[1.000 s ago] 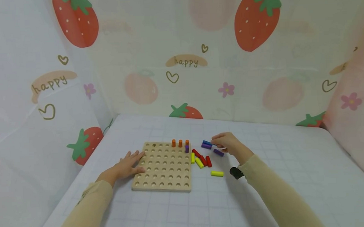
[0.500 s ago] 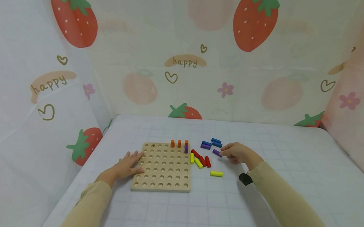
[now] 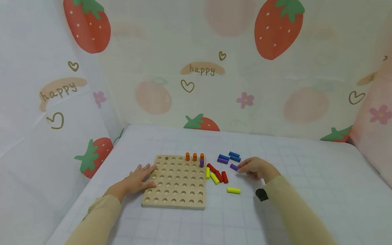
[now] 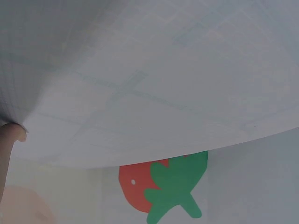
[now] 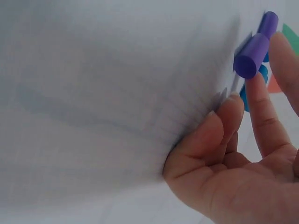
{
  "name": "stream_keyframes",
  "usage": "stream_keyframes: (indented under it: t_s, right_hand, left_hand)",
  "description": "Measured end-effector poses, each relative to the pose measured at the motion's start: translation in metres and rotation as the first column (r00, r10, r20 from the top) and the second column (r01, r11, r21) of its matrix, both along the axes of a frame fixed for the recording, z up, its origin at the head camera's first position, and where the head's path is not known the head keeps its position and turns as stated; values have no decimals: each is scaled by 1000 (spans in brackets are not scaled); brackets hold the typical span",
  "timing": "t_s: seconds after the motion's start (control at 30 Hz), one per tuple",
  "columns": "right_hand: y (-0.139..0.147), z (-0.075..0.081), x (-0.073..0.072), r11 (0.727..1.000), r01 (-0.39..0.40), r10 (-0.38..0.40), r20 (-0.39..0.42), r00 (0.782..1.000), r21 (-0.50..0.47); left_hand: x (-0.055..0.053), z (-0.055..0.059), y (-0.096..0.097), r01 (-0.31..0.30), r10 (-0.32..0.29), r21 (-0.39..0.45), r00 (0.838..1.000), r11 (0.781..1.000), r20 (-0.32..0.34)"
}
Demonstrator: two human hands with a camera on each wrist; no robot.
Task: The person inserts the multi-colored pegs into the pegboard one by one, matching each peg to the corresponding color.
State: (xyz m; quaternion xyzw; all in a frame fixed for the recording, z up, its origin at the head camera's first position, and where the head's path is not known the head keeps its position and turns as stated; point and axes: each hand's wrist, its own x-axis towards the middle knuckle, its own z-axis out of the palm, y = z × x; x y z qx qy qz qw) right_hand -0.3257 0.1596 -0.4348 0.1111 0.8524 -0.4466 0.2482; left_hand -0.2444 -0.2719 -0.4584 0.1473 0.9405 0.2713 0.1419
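My left hand (image 3: 136,179) rests spread along the left edge of a wooden pegboard (image 3: 172,196) with rows of round holes. Only a sliver of that hand (image 4: 10,144) enters the left wrist view. At the right, my right hand (image 3: 256,167) pinches the near end of a purple peg (image 3: 234,167) lying on the table. Close up, two fingertips meet the purple peg (image 5: 252,55), while the other fingers curl against the tabletop. Three orange pegs (image 3: 195,157) stand in the board's back row, and one upright purple peg (image 3: 202,163) stands in front of the rightmost.
Blue pegs (image 3: 235,159) and another purple peg (image 3: 222,160) lie behind the pinched one. Red pegs (image 3: 219,176) and yellow pegs (image 3: 214,178) lie beside the board's right edge, with a lone yellow peg (image 3: 233,190) nearer. A strawberry-print curtain (image 3: 201,97) surrounds the table.
My right hand has moved from above the blue pegs, toward me and slightly right, to the purple peg, uncovering the blue ones. The left hand stays on the board.
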Motion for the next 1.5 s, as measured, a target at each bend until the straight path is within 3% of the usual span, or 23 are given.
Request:
stream_keyframes:
  t_s: [0.27,0.53,0.8,0.97,1.2,1.5]
  right_hand:
    - [-8,-5,2,997,-15,17,-37,999,78]
    - [-12,-5,2,995,9,-5,-40,999,96]
    - [-11,-8,0,994,-8,13,-47,999,112]
    - [-13,-9,1,994,29,-21,-81,996,106]
    - [-14,1,5,992,102,-97,-75,992,67]
    - [-25,31,15,992,85,-90,-63,994,-88]
  left_hand:
    - [2,-6,-3,-11,11,-1,1000,1000,8]
    - [3,-11,-4,-27,27,-6,999,1000,19]
    - [4,-9,-2,-29,29,-6,999,1000,21]
    - [4,-6,-1,-19,19,-2,1000,1000,15]
    - [2,-6,0,-16,16,-5,1000,1000,18]
    - [1,0,3,-19,19,-23,1000,1000,12]
